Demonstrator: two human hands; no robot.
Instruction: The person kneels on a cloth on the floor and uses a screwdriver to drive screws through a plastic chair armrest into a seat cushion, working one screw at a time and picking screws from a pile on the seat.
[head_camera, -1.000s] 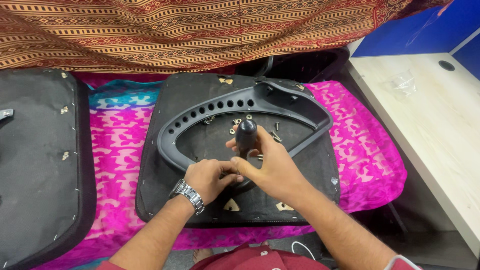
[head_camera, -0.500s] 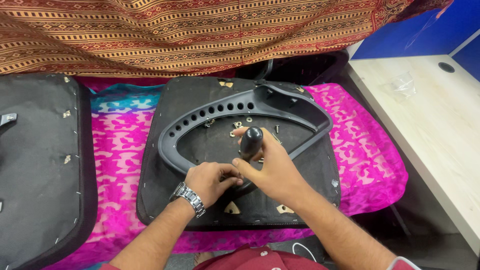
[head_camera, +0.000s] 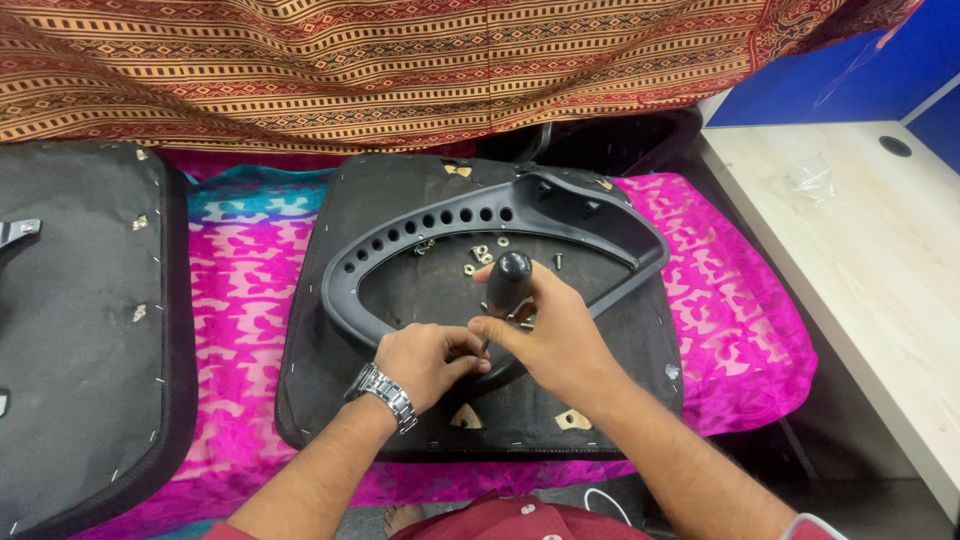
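**Screwdriver gripped upright over chair armrest frame**

Right hand (head_camera: 545, 335) closed around the black handle of a screwdriver (head_camera: 507, 282), fingers curled tight, thumb pressed along the near side, rounded handle top poking out above the fist. Tool held nearly upright, tipped slightly to the right; shaft and tip hidden behind the fingers. Left hand (head_camera: 428, 360) loosely curled just beside it, fingertips pinched together at the base of the screwdriver, touching the right hand; whatever is pinched there too small to tell. Metal wristwatch (head_camera: 383, 392) on the left wrist.

Both hands resting over the near curve of a dark grey plastic armrest frame (head_camera: 400, 240), a loop-shaped part with a row of round holes along its far left arc. Frame lying flat on an upturned black seat pad (head_camera: 310, 350), stapled fabric underside up. Screwdriver set near the middle of that pad, inside the loop. Loose screws and washers (head_camera: 480, 255) scattered on the pad just beyond the handle, toward the far edge. Two small tan patches (head_camera: 572, 420) near the pad's near edge.

Seat pad lying on a bright pink patterned cloth (head_camera: 240, 300). Second black pad (head_camera: 80, 320) at the left, well apart. Striped brown and orange fabric (head_camera: 400, 60) draped along the far side. Pale wooden desk (head_camera: 870, 260) at the right, with a crumpled clear plastic bag (head_camera: 810, 180) near its far edge.
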